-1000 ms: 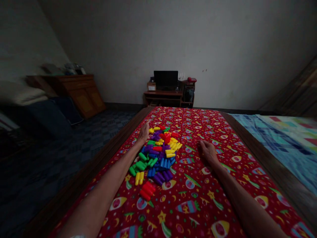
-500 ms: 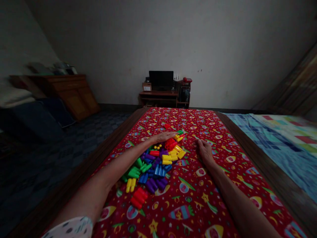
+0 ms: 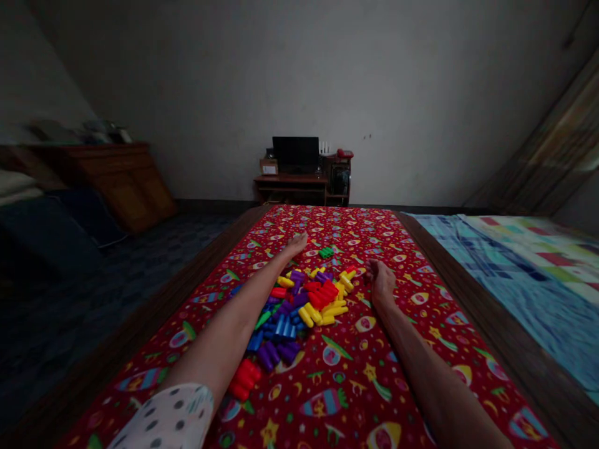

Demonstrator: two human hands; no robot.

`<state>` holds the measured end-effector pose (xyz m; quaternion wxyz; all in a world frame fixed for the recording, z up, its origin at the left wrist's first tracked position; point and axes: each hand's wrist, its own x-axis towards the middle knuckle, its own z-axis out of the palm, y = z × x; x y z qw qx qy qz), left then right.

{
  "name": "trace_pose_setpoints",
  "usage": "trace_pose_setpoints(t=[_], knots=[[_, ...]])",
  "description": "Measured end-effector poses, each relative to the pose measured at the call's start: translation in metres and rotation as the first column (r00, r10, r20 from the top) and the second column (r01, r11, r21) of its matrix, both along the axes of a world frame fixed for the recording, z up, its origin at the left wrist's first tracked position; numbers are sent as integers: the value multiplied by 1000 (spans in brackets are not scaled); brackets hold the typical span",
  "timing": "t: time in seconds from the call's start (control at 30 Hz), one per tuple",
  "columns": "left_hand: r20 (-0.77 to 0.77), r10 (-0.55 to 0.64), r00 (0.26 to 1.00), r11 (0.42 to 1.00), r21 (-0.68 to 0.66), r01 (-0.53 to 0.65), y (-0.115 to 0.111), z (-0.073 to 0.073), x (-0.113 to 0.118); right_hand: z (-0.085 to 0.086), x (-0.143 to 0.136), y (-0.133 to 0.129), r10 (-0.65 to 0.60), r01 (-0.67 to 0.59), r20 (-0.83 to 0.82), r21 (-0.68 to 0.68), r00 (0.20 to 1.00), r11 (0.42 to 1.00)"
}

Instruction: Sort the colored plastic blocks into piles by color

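Note:
A loose heap of plastic building blocks lies on the red patterned cloth (image 3: pixel 346 355). In it are red blocks (image 3: pixel 322 293), yellow blocks (image 3: pixel 330 312), blue blocks (image 3: pixel 284 327) and purple blocks (image 3: pixel 279 354). My left arm stretches over the heap's left side. Beyond the heap, my left hand (image 3: pixel 296 244) has its fingers closed down over a small red block, mostly hidden beneath them. A green block (image 3: pixel 326 252) lies apart, right of that hand. To the right of the heap, my right hand (image 3: pixel 382 280) rests with fingers loosely bent and apart, nothing visible in them.
The cloth covers a long table with dark wooden edges (image 3: pixel 449 268). A bed with blue bedding (image 3: pixel 472 268) stands at the right. A desk with a monitor (image 3: pixel 296 154) is against the far wall, and a wooden cabinet (image 3: pixel 126 187) stands at the left.
My left hand has moved from the heap's far edge farther away, onto the red block. Blocks at the heap's far side have shifted, and the green one lies apart. My right hand stays beside the heap.

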<state>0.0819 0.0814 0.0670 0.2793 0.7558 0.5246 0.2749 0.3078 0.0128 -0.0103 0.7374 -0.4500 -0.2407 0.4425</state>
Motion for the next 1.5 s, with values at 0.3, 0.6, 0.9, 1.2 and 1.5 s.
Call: trace_pose_setpoints(t=[0.3, 0.6, 0.9, 1.2, 1.5], knots=[[-136, -465, 875, 883, -146, 447, -29, -25, 63, 7, 0, 0, 5, -5, -95, -3, 995, 1000], [-244, -209, 947, 935, 234, 267, -130, 12, -49, 20, 2, -8, 28, -38, -224, -41, 974, 998], [-159, 407, 899, 900, 236, -366, -235, -89, -186, 16, 1, -6, 36, -48, -194, -61, 980, 997], [-165, 173, 971, 917, 387, -98, -203, -79, -67, 19, 0, -9, 46, -58, -188, -58, 981, 997], [-165, -188, 968, 921, 314, 232, -147, -34, 15, 19, -1, -9, 44, -52, -151, -50, 988, 997]])
